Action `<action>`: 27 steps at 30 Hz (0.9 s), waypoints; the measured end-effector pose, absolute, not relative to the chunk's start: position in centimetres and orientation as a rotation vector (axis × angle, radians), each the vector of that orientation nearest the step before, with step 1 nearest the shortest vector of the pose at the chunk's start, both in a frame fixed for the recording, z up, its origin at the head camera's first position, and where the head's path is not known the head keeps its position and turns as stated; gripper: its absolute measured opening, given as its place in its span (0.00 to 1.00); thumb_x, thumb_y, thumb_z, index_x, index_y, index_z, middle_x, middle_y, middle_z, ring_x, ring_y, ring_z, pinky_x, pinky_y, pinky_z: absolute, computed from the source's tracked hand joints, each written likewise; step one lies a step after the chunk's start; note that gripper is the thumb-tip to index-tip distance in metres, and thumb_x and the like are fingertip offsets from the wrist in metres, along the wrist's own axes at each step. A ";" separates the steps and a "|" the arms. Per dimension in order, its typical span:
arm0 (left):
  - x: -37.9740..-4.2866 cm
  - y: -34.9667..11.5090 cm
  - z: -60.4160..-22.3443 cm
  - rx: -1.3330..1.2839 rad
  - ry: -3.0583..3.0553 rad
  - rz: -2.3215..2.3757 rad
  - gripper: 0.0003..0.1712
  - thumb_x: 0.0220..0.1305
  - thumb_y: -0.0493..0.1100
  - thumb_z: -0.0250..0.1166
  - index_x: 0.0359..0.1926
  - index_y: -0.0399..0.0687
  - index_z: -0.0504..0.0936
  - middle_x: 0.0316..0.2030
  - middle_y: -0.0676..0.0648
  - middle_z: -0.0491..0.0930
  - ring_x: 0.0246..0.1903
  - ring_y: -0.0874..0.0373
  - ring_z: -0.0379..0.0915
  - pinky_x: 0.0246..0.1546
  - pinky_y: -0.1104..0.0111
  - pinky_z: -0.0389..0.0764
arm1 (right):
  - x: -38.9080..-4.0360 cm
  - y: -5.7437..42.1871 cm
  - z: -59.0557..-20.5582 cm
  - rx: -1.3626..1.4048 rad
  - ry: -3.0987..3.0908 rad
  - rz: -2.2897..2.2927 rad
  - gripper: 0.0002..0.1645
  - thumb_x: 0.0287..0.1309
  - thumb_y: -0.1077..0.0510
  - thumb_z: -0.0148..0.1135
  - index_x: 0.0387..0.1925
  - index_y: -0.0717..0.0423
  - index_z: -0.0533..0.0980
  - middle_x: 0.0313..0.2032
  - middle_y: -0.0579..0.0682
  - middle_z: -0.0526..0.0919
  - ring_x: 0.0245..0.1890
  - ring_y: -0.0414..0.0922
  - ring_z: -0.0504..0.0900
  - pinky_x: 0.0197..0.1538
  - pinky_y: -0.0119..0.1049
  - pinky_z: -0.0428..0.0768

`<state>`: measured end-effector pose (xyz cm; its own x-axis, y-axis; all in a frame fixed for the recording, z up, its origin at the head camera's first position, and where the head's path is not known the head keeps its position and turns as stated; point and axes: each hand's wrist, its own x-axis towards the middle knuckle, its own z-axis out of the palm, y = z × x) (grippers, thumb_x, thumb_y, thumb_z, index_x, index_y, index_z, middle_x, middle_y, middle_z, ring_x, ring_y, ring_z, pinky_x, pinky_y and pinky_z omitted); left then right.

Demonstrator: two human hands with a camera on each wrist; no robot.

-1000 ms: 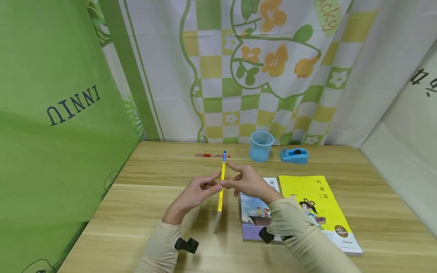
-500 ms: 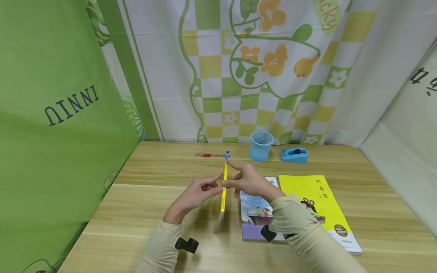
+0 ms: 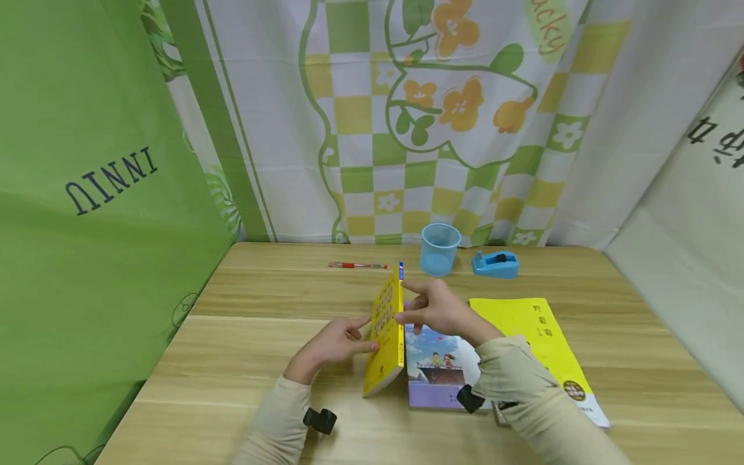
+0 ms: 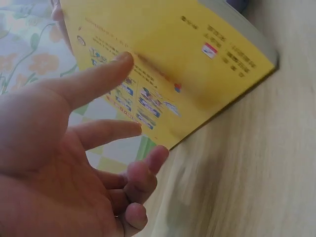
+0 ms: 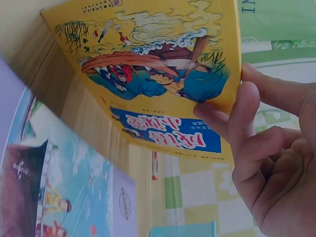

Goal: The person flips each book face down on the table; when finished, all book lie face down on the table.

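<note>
A yellow book stands tilted on its edge over the table in the head view, its spine facing up. My right hand pinches it at the spine, thumb on one side and fingers against the picture cover seen in the right wrist view. On the other side, my left hand touches the back cover with its thumb; its other fingers are loosely extended beside the cover. Just right of the held book lies a blue-and-purple book, partly covered by my right forearm.
Another yellow book lies at the right, partly under my right sleeve. Towards the back are a red pen, a translucent blue cup and a blue tape dispenser. A patterned curtain hangs behind the table.
The held book has shifted right and tilted from nearly edge-on, so its back cover shows. My right hand has moved right with it; my left thumb now lies lower on the back cover.
</note>
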<state>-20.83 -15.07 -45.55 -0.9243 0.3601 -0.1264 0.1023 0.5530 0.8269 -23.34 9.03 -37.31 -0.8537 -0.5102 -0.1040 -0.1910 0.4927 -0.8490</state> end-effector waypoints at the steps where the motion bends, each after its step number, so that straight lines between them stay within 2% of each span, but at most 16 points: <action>1: -20.8 -15.0 -45.6 0.369 2.527 1.287 0.41 0.61 0.49 0.73 0.71 0.41 0.70 0.47 0.35 0.83 0.43 0.51 0.76 0.40 0.63 0.77 | -23.3 9.2 -37.4 -0.579 2.404 -1.303 0.47 0.59 0.60 0.72 0.74 0.66 0.59 0.44 0.62 0.89 0.22 0.48 0.84 0.30 0.39 0.81; 4: -20.6 -14.9 -45.6 0.350 2.558 1.239 0.41 0.59 0.49 0.74 0.70 0.41 0.71 0.48 0.33 0.82 0.41 0.51 0.74 0.38 0.63 0.76 | -23.3 9.8 -37.6 -0.585 2.418 -1.303 0.46 0.58 0.60 0.72 0.73 0.67 0.61 0.43 0.61 0.89 0.23 0.49 0.83 0.31 0.42 0.83; 12: -20.2 -14.3 -45.4 0.281 2.599 1.111 0.40 0.55 0.48 0.77 0.68 0.42 0.75 0.39 0.43 0.80 0.35 0.54 0.69 0.33 0.67 0.71 | -23.2 11.2 -38.1 -0.583 2.468 -1.274 0.46 0.56 0.60 0.74 0.72 0.67 0.63 0.35 0.55 0.90 0.25 0.52 0.83 0.29 0.43 0.82; 15: -20.2 -14.3 -45.5 0.284 2.597 1.107 0.40 0.56 0.46 0.77 0.68 0.41 0.74 0.31 0.47 0.75 0.28 0.57 0.65 0.28 0.69 0.67 | -23.2 11.4 -38.4 -0.592 2.472 -1.275 0.46 0.55 0.61 0.74 0.71 0.69 0.63 0.35 0.55 0.90 0.25 0.52 0.83 0.30 0.44 0.83; 20: -20.1 -14.4 -45.4 0.249 2.579 1.122 0.39 0.57 0.43 0.76 0.68 0.38 0.74 0.18 0.53 0.64 0.17 0.61 0.55 0.19 0.71 0.58 | -23.1 11.4 -39.0 -0.584 2.469 -1.287 0.46 0.54 0.62 0.75 0.71 0.71 0.63 0.35 0.55 0.90 0.25 0.51 0.83 0.29 0.39 0.81; 27: -19.9 -14.5 -45.2 0.217 2.565 1.133 0.38 0.57 0.41 0.76 0.67 0.38 0.74 0.19 0.52 0.69 0.18 0.62 0.58 0.20 0.72 0.61 | -23.1 11.4 -39.2 -0.526 2.459 -1.293 0.47 0.53 0.63 0.75 0.72 0.68 0.63 0.36 0.54 0.90 0.31 0.53 0.85 0.32 0.41 0.82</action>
<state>-19.92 -14.49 -45.23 -0.9347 0.2672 -0.2345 0.0066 0.6725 0.7401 -23.08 11.43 -39.20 -0.8837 -0.4567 -0.1027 -0.1741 0.5243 -0.8335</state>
